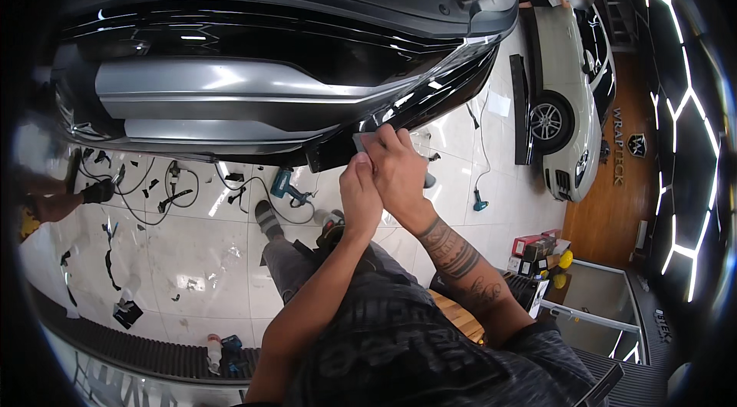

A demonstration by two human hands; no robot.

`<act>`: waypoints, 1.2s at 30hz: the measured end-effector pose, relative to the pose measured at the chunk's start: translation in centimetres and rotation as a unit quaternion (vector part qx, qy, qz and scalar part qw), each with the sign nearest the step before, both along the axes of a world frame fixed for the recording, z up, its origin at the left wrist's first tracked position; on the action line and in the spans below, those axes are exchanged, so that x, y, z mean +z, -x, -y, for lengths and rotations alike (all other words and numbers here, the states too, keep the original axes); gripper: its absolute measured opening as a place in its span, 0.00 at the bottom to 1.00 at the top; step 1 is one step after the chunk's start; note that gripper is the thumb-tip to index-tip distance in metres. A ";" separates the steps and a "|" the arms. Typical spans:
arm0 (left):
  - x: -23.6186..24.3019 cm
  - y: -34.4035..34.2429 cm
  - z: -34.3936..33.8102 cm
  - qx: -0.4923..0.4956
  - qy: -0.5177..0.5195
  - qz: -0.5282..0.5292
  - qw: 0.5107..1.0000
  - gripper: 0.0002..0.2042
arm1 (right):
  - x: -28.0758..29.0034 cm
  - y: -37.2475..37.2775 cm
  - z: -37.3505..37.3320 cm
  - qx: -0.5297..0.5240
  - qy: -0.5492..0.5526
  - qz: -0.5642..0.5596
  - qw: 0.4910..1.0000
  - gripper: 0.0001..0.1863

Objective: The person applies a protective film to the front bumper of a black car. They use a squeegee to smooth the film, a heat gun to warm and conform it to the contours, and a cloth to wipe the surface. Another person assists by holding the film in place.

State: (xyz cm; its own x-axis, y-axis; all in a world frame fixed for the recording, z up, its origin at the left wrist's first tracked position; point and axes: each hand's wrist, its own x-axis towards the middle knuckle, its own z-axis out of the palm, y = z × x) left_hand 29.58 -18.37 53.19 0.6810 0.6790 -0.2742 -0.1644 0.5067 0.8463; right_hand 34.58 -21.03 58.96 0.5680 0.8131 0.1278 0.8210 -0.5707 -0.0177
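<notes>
**Cautions and Visible Markings**

Position: a grey flat piece [359, 143] sits at the black lower trim [326, 155] of the car bumper [223, 81], near its corner. The right hand [395, 165] has its fingers curled onto the piece. The left hand [361, 191] is pressed against the right, fingers drawn together; whether it also pinches something cannot be told, as the contact is partly hidden. Whether the piece is a separate tool or part of the trim is likewise unclear.

CAUTION: Uneven force from the two hands could make the grip slip. A slip along the glossy surface could scratch the finish; excessive bending could crease or crack the piece.

CAUTION: A teal power tool [282, 183] and its cord [295, 217] lie close to the person's foot [267, 219]. A backward or sideways step could snag the cord or crush loose parts on the tile floor [192, 250].

Markings: the wooden wall [606, 177] carries raised metallic lettering beside a shield emblem [636, 145]. The dark T-shirt [384, 353] bears large tonal lettering, only partly legible. No label can be made out on the grey flat piece.
</notes>
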 end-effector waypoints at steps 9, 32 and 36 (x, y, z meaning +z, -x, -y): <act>0.9 -4.1 0.3 -0.064 -0.018 -0.012 0.998 0.19 | 1.5 -5.3 0.8 -0.012 -0.031 0.002 0.999 0.12; 1.7 -20.1 3.2 -0.182 -0.041 0.015 0.982 0.19 | 2.4 -20.1 6.5 -0.091 -0.139 0.064 0.984 0.13; 4.1 -16.1 4.6 -0.315 -0.115 -0.016 0.942 0.18 | 1.6 -26.0 10.8 -0.164 -0.141 0.057 0.975 0.16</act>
